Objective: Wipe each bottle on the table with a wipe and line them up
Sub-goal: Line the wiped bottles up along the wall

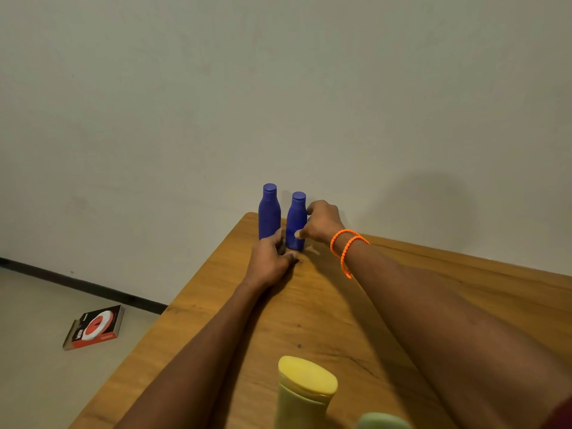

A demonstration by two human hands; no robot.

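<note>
— Bottles first: we see two blue ones standing upright at the far corner of the tabletop (402, 305), close against the wall. The left blue bottle (269, 212) and the right blue bottle (296, 221) stand just beside each other, a narrow gap between them.

— And our hands?

— Our right hand (322, 222) is on the right blue bottle: the thumb lies across its front low down and the fingers (312, 207) curl round its far side near the shoulder. An orange bracelet (346, 246) loops the wrist. Our left hand (270, 261) lies at the foot of both bottles, fingers bent toward them; whether they grip anything we cannot tell, since the hand's back hides them.

— Any wipe in view?

— We cannot make one out in either hand.

— What else?

— Near our edge stands a yellow-capped bottle (305, 394), with a pale green cap (383, 422) just beside it at the frame's bottom. On the floor, off the tabletop's left edge, lies a red and black box (96, 328).
</note>
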